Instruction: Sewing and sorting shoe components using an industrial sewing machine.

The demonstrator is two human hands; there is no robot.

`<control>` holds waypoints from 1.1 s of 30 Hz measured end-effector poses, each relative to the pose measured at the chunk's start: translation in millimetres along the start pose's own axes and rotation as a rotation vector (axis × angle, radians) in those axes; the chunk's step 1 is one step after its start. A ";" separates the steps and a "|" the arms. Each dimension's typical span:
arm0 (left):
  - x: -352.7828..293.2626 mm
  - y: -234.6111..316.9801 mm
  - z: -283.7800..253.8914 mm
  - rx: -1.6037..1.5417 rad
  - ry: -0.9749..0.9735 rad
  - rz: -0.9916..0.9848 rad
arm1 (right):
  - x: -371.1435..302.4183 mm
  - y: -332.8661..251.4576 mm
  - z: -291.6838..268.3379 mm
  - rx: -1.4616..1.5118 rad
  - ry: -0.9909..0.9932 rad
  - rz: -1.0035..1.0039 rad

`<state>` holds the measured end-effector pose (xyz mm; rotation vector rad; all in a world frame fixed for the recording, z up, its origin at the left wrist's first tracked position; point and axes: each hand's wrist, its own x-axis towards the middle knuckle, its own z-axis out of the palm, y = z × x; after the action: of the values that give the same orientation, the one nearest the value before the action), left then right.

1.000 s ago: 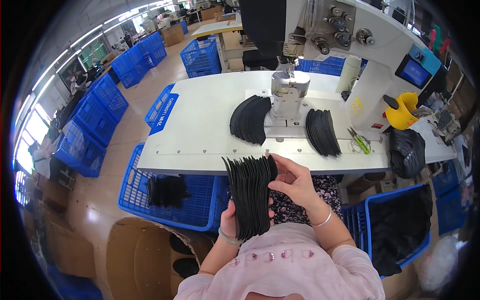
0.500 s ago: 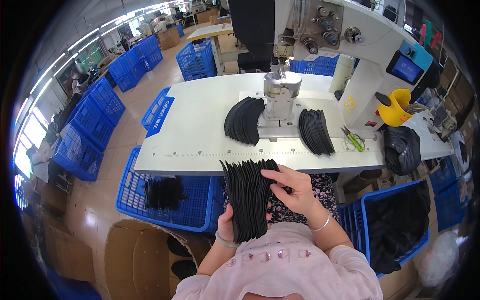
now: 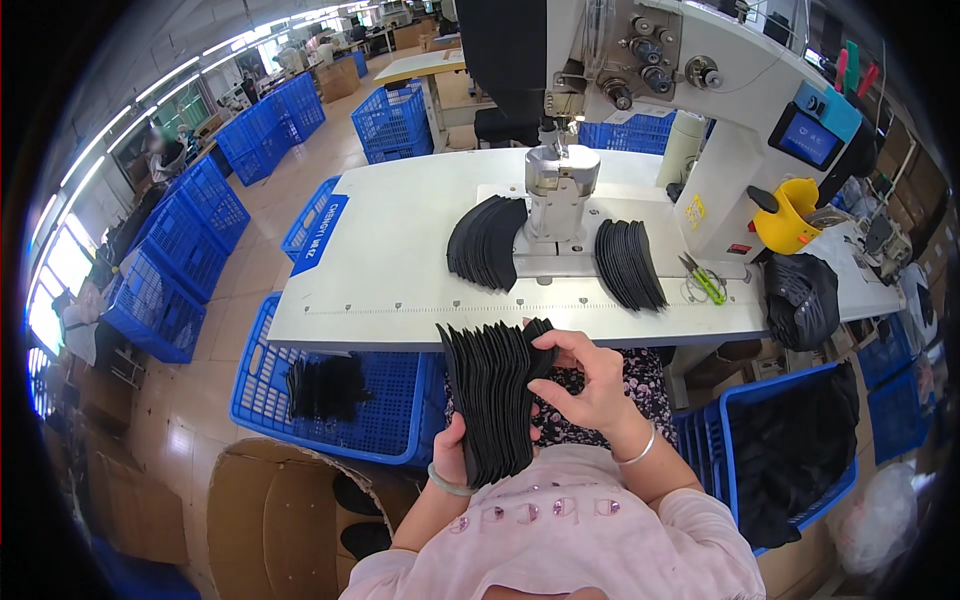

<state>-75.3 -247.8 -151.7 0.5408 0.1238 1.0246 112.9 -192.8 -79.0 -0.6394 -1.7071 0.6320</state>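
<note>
Clutching black stack (image 3: 488,410): left hand (image 3: 453,452), fingers mostly hidden; right hand (image 3: 592,388) pinching stack's end.

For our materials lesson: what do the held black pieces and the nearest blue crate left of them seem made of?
Black pieces: matte, perhaps fabric or foam, given their wavy edges.
Blue crate: probably plastic, smooth-looking, given its regular lattice.

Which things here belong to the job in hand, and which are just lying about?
Seemingly in the job:
black pieces, gripped by left hand, touched by right hand
left pile, right pile
sewing machine

Seemingly lying about:
snips
yellow holder
cardboard box
</note>
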 end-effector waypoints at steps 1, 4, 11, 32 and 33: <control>0.5 0.7 2.0 0.001 -0.017 0.000 | -0.9 0.5 0.2 0.000 0.000 0.000; 0.5 2.0 6.2 0.006 -0.028 -0.009 | -3.5 2.1 0.9 -0.145 0.026 0.046; 0.3 2.8 5.2 0.093 0.010 -0.011 | 3.2 -7.3 2.8 -0.040 0.090 0.020; 1.8 -1.5 9.2 0.031 0.005 -0.027 | 4.6 8.3 3.3 -0.397 0.196 -0.398; 2.1 -1.9 9.7 0.031 0.004 -0.027 | 4.7 9.1 3.2 -0.398 0.208 -0.431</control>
<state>-69.3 -250.4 -143.9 0.5634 0.1503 0.9988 109.6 -183.4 -82.8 -0.5616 -1.7111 -0.0794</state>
